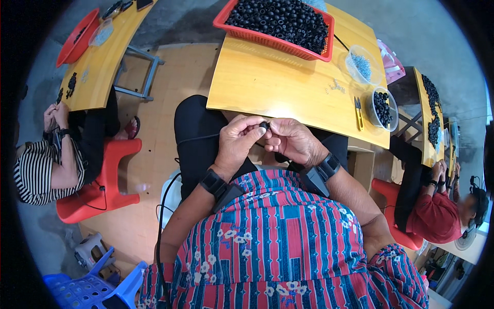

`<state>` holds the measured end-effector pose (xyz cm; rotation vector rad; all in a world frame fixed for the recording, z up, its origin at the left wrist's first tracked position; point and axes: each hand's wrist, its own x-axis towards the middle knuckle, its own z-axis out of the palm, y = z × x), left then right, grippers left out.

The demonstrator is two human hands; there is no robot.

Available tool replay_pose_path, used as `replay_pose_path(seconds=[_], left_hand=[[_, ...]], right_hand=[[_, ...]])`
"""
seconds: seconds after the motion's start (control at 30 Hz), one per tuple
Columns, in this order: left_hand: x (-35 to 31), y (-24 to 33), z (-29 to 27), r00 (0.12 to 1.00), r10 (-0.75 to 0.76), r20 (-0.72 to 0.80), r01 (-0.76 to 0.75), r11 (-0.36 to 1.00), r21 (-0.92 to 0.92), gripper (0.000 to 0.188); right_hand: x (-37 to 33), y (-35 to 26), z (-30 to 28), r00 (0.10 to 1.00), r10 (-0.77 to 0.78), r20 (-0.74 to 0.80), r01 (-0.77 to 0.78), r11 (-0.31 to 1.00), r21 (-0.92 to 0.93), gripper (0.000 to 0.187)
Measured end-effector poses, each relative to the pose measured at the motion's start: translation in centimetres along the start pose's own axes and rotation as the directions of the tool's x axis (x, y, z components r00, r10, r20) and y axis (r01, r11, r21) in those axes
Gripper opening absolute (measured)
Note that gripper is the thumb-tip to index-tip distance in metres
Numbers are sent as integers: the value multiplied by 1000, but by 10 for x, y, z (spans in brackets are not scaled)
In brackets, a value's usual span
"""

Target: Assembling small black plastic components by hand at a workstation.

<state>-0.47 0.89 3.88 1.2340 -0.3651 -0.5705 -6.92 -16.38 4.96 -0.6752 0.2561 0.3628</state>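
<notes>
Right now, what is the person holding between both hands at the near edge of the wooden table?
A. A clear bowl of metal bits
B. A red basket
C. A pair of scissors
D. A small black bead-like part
D: the fingers of the left hand and the right hand meet on a small black part, while the scissors lie untouched on the table.

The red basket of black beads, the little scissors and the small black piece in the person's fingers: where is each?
red basket point(242, 32), head view, on its front wall.
scissors point(358, 114), head view, on the blades' middle.
small black piece point(264, 125), head view, on its visible top between both hands' fingertips.
</notes>
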Motion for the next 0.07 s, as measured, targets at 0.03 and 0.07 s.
replay_pose_path(seconds=[0.03, 0.07], left_hand=[[0, -1, 0, 1000, -3, 4, 3, 1000, -5, 22], [-1, -2, 0, 1000, -24, -5, 24, 999, -33, 21]], right_hand=[[0, 1, 0, 1000, -4, 2, 4, 1000, 12, 24], [1, 2, 0, 1000, -8, 5, 8, 1000, 24, 25]])
